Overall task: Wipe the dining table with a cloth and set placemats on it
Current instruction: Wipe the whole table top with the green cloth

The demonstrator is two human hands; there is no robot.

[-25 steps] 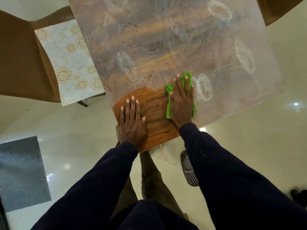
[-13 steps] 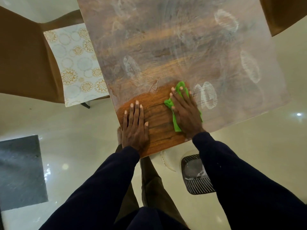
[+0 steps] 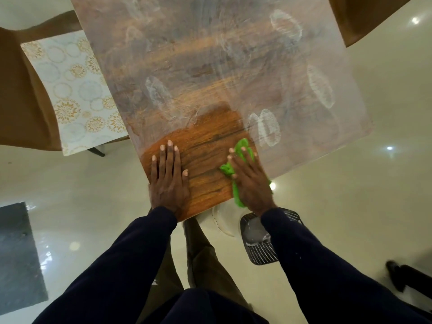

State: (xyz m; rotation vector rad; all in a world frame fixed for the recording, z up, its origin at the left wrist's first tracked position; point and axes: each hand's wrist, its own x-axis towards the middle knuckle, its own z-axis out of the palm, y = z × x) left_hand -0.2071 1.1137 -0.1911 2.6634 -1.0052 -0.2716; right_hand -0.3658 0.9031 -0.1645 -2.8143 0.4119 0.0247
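Head view: right hand [image 3: 251, 181] lies flat, fingers straight, pressing the green cloth [image 3: 242, 145] onto the desk [image 3: 210, 66] near its near edge. Left hand [image 3: 168, 181] rests flat alongside, holding nothing. A patterned placemat [image 3: 70, 90] lies on the chair [image 3: 23, 101] at left. On the floor, a black slotted tray [image 3: 261, 253] holds something pale.

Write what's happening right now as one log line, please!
step: wiping | right hand: presses green cloth | left hand: flat on table | table: mostly smeared | placemat: on chair

L side: brown chair [image 3: 21, 94], grey rug [image 3: 16, 258] nearer.
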